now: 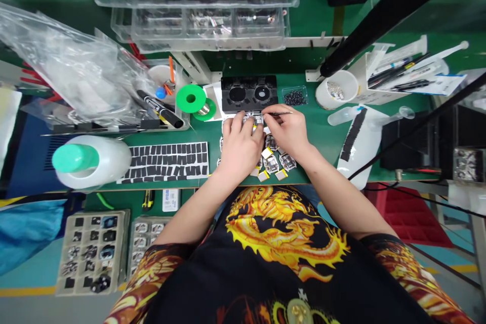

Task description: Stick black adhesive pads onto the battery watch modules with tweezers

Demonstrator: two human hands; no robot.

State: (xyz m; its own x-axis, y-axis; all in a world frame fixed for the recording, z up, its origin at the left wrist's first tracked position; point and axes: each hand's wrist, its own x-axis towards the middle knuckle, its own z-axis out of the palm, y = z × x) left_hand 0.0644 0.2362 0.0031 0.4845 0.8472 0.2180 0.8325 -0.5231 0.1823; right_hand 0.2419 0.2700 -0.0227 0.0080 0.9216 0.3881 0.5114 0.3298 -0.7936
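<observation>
My left hand (243,144) is curled over a small white-framed electronic module (258,118), its fingertips steadying it at the front edge of a black fixture (248,93). From the right, my right hand (287,129) pinches thin dark tweezers (283,113), whose tip reaches the same module; the exact contact point is too small to see. Below and between the hands lie several similar modules (271,163) with yellow-edged battery cells (281,174) attached, some partly hidden under my left hand. The fixture has two round recesses.
Behind my right hand sits a clear tray of small black parts (295,96), near a white cup (336,89). A green solder spool (191,98), a sheet of black strips (170,161) and a white bottle (110,159) stand left. A black pole (379,15) slants across the upper right.
</observation>
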